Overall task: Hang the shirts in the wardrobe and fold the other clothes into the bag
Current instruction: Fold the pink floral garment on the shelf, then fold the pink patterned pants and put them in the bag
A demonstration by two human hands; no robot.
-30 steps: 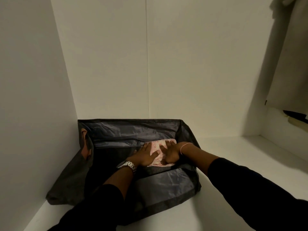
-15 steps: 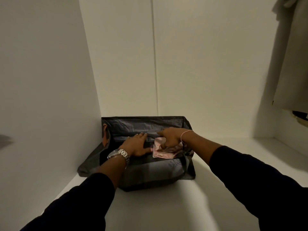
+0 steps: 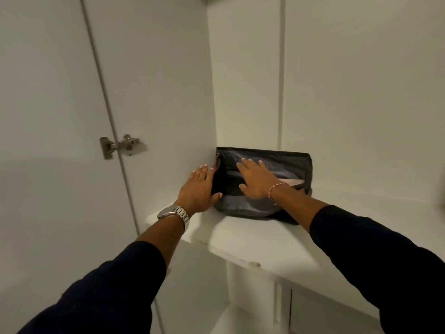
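A dark grey fabric bag point(image 3: 284, 162) stands in the back left corner of a white wardrobe shelf point(image 3: 265, 239). A strip of folded pink cloth point(image 3: 292, 182) shows inside its opening at the right. My left hand point(image 3: 198, 189), with a metal watch on the wrist, lies flat against the bag's left end, fingers straight. My right hand point(image 3: 255, 179), with a bead bracelet, presses flat on the bag's front and top, fingers spread and straight. Neither hand grips anything.
The wardrobe's white side wall point(image 3: 154, 92) stands right beside the bag, with a metal door hinge point(image 3: 120, 145) to its left. The back panel point(image 3: 349, 92) rises behind the bag. A lower shelf point(image 3: 240, 319) shows beneath the shelf's chipped front edge.
The view has pulled back and lower, so the bag looks smaller. My hands left the pink cloth inside the bag: the left moved to the bag's left end, the right onto its front.
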